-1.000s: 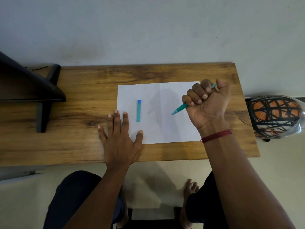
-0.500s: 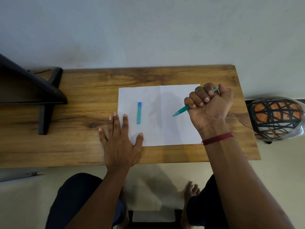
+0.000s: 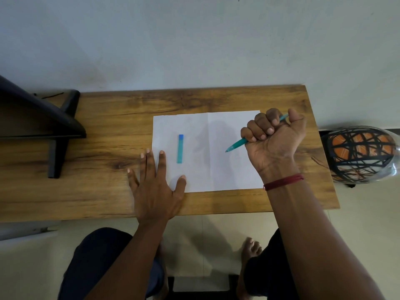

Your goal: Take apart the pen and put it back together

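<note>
A teal pen body sticks out of my right hand, which grips it in a fist above the right half of a white sheet of paper. The pen's tip points down-left toward the paper, and its back end shows between my thumb and forefinger. The teal cap with a blue end lies upright on the left half of the sheet. My left hand lies flat with fingers spread, pressing on the sheet's lower left corner and the wooden table.
A black monitor stand occupies the table's left side under a dark screen edge. A helmet-like orange and black object sits beyond the table's right edge. A wall runs behind the table. My knees and bare feet show below the front edge.
Only the camera view has shifted slightly; both hands, the pen and the cap keep their places.
</note>
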